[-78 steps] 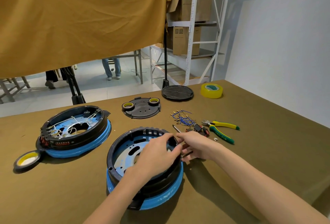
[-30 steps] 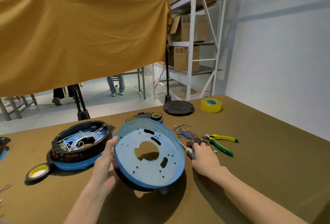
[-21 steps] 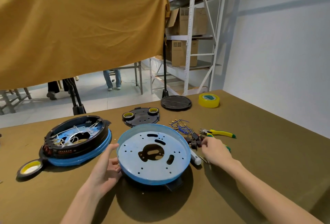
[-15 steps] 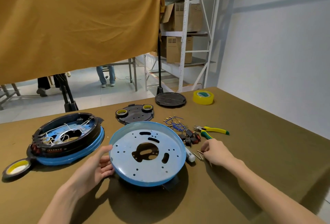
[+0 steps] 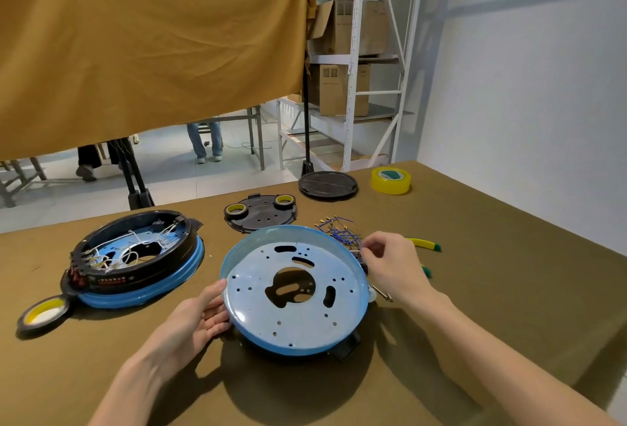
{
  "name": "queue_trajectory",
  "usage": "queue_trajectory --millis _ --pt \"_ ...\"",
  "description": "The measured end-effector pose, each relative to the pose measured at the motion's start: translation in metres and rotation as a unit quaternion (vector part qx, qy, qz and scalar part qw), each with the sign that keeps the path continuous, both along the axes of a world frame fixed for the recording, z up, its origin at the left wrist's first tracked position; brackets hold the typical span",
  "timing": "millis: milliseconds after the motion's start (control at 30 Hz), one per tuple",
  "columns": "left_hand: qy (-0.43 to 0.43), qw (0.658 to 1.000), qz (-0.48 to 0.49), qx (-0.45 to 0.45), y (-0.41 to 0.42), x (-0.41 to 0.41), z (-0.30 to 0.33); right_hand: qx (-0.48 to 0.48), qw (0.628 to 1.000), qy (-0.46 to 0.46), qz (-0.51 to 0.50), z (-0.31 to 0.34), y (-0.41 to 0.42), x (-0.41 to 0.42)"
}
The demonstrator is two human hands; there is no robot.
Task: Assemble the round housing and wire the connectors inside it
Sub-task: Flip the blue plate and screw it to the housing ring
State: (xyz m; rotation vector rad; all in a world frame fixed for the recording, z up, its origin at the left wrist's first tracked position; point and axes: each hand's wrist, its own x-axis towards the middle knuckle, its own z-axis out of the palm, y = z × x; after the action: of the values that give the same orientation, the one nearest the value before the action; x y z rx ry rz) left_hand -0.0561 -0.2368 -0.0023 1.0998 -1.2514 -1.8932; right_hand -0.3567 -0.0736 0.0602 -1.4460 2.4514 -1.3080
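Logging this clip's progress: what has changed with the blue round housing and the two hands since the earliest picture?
The blue round housing was flipped over: its open black-rimmed side now faces down, its pale perforated base up. The left hand moved from the top rim to the left edge, steadying it. The right hand left the housing and now picks among small parts beside it. The wired second housing and yellow tape roll stayed put.

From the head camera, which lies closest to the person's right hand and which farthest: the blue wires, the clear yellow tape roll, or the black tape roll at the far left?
Measured from the right hand:
1. Blue wires, just beyond its fingertips.
2. Clear yellow tape roll, at the table's far edge.
3. Black tape roll, far left, past the wired housing.
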Motion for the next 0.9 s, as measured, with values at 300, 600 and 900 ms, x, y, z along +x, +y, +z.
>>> queue_trajectory --millis 300,600,900 --pt "-0.030 0.998 -0.055 0.014 -0.002 -0.003 -0.009 -0.078 0.971 -0.095 0.205 0.018 -0.052 0.088" --pt "-0.023 0.996 -0.091 0.000 0.000 0.002 -0.007 -0.056 0.963 -0.021 0.262 0.001 -0.079 0.117" --pt "-0.024 0.997 -0.079 -0.005 0.008 0.003 -0.002 -0.059 0.955 0.068 0.282 0.000 -0.085 0.126"
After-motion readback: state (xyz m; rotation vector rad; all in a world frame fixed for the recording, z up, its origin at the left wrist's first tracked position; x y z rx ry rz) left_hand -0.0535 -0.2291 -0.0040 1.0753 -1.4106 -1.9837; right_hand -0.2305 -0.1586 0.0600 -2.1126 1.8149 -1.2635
